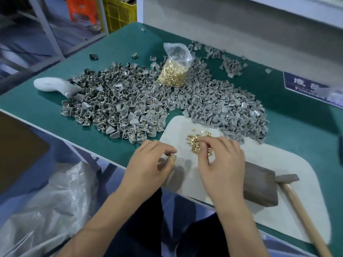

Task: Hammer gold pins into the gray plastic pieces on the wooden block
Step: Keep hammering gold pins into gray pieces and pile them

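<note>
A small heap of loose gold pins point(197, 142) lies on a white mat point(278, 164). My right hand point(220, 164) reaches into the heap, thumb and fingertips pinching pins. My left hand point(148, 164) is curled at the left end of the dark wooden block point(259, 184), thumb and forefinger pinching a small gray plastic piece point(163, 164) that is mostly hidden. The block runs under both hands. A hammer point(287, 178) with a wooden handle lies to the right of the block, untouched.
Two big piles of gray plastic pieces cover the green table: one with pins fitted point(115, 104), one plain point(222, 108). A clear bag of gold pins point(174, 73) stands between them. A white glove point(52, 84) lies far left. A plastic bag point(46, 201) hangs below the table edge.
</note>
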Motion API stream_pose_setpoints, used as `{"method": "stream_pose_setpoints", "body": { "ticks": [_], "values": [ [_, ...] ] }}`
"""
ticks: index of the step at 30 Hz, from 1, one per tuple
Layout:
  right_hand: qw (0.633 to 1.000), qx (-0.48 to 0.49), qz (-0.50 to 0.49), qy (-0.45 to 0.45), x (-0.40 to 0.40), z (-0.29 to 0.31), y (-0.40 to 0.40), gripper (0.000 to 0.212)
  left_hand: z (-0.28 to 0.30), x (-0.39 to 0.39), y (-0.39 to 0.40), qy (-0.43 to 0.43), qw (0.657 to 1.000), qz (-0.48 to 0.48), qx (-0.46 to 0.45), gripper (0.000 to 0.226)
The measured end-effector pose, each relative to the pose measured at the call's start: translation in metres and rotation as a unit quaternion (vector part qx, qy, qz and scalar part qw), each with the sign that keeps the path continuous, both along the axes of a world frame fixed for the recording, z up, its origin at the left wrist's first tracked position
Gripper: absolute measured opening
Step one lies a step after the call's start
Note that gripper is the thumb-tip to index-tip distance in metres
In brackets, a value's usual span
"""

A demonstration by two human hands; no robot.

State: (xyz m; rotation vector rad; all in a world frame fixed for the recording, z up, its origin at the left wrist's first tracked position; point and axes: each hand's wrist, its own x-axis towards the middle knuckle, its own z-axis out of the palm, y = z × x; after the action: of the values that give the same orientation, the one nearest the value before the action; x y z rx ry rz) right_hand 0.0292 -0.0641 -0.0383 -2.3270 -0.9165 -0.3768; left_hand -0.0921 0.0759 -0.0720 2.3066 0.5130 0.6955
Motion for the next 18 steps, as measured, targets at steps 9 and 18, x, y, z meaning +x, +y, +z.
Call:
{"method": "stream_pose_setpoints", "body": {
  "ticks": [9, 18],
  "values": [
    [0.97, -0.072, -0.205, 0.111, 0.065, -0.003, -0.077, 0.022, 0.013, 0.083, -0.057, 0.012, 0.987, -0.161, -0.022, 0.012],
    [0.962, -0.096, -0.235, 0.102, 0.067, -0.007, -0.081, 0.031, 0.026, 0.169, -0.047, 0.069, 0.984, -0.165, 0.007, 0.01]
  ]
}}
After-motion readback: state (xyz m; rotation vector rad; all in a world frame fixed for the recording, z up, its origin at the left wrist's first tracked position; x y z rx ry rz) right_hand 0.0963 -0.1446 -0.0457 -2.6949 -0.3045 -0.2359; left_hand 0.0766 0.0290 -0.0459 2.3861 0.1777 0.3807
